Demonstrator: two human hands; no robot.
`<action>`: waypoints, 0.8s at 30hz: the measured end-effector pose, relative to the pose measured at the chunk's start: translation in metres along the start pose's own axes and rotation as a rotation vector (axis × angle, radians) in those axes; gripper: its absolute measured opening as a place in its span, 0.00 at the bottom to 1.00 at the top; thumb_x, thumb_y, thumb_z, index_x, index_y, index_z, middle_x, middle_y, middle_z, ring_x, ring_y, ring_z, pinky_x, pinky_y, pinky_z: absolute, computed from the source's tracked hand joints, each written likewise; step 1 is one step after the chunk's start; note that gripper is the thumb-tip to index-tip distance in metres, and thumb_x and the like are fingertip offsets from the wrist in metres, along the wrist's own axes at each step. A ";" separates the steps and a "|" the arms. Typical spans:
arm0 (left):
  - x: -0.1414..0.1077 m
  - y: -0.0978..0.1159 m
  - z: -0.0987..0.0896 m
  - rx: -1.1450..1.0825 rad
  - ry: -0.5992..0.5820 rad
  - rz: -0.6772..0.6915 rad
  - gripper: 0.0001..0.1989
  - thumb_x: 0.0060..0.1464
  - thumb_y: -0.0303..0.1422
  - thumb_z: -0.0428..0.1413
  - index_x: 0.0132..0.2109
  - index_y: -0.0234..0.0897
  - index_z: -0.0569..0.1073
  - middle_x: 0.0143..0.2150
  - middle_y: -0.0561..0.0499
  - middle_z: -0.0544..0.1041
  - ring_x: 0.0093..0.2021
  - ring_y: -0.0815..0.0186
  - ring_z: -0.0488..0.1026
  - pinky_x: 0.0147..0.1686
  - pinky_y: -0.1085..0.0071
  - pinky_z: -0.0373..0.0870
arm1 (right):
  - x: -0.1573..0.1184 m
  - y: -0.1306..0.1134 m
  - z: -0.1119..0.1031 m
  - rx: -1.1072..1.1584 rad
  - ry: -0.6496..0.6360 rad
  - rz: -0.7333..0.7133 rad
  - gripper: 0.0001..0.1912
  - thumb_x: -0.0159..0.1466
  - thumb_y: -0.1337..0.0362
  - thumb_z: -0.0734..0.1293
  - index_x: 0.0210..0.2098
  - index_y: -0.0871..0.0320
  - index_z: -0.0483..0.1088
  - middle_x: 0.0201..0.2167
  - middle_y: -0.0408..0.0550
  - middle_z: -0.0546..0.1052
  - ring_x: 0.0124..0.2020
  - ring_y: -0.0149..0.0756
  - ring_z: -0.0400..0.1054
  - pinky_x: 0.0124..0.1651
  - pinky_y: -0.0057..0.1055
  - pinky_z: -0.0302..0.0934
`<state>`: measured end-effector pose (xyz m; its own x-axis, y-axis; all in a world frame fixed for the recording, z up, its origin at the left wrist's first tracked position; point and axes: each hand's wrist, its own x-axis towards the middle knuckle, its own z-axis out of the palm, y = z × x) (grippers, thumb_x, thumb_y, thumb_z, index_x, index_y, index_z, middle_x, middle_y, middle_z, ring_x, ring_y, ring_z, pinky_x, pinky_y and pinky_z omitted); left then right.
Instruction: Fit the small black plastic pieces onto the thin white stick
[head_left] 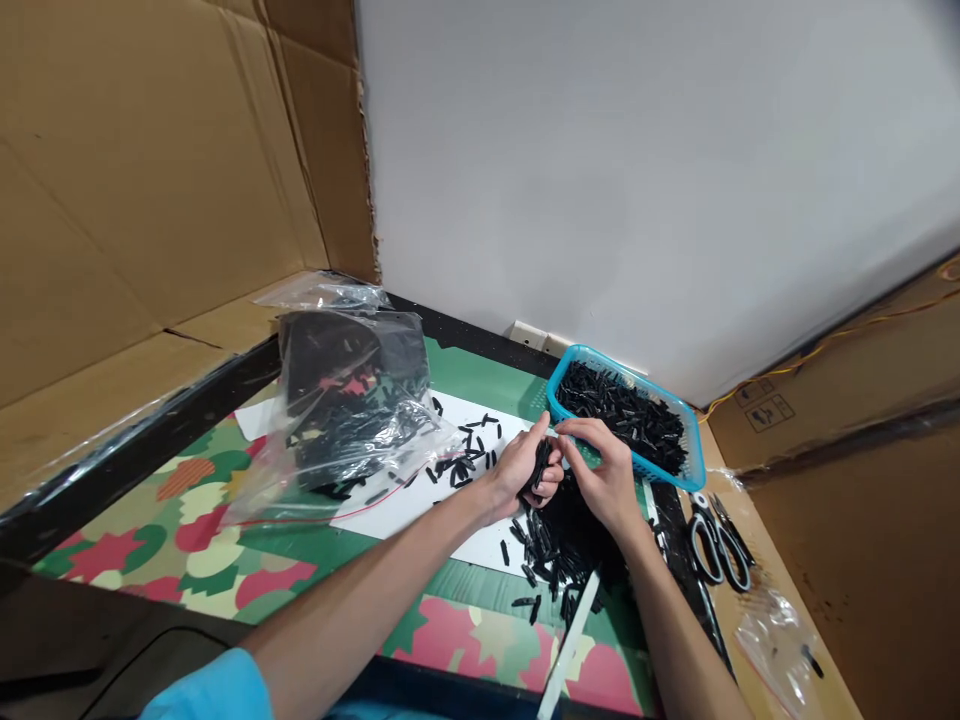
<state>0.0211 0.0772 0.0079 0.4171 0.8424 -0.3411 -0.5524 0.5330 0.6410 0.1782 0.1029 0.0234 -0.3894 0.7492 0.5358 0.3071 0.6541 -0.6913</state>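
Observation:
My left hand (pixel 525 468) is curled round several small black strip-like pieces (pixel 538 468), palm turned partly up. Close against its fingertips, my right hand (pixel 600 468) has its thumb and index finger pinched together; whatever lies between them is too small to make out. Below both hands a heap of the same black pieces (pixel 551 550) covers part of the green mat and a white sheet (pixel 382 520). More loose black pieces (pixel 461 462) are scattered on the sheet left of my left hand.
A blue basket (pixel 700 450) full of black pieces stands behind my right hand. At left lies a clear zip bag (pixel 352 390) with black pieces. Scissors (pixel 716 550) and a small bag (pixel 780 640) are at right. A white strip (pixel 568 645) lies in front. Cardboard walls (pixel 187 150) flank the table.

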 end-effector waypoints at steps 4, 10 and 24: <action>-0.003 0.001 0.004 0.032 0.010 -0.095 0.35 0.52 0.69 0.53 0.25 0.39 0.60 0.17 0.59 0.58 0.14 0.76 0.52 0.15 0.78 0.44 | -0.007 -0.001 0.000 0.063 -0.062 0.037 0.09 0.73 0.62 0.66 0.48 0.49 0.80 0.47 0.50 0.82 0.50 0.44 0.75 0.55 0.42 0.68; -0.001 0.002 0.009 0.094 0.047 -0.052 0.32 0.56 0.63 0.56 0.26 0.39 0.60 0.17 0.59 0.58 0.14 0.76 0.52 0.15 0.79 0.44 | -0.008 0.003 -0.005 0.212 -0.093 0.157 0.08 0.71 0.60 0.69 0.44 0.52 0.81 0.45 0.50 0.83 0.47 0.42 0.76 0.49 0.38 0.69; -0.001 0.011 0.005 0.066 0.039 0.068 0.18 0.59 0.44 0.57 0.30 0.39 0.63 0.19 0.60 0.60 0.14 0.76 0.54 0.14 0.79 0.45 | -0.010 0.021 0.005 0.333 0.108 0.257 0.09 0.67 0.55 0.72 0.38 0.54 0.81 0.40 0.50 0.83 0.41 0.41 0.77 0.35 0.32 0.69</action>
<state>0.0182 0.0823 0.0190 0.3516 0.8794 -0.3209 -0.5288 0.4694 0.7071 0.1841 0.1083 0.0007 -0.2383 0.9016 0.3611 0.0780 0.3884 -0.9182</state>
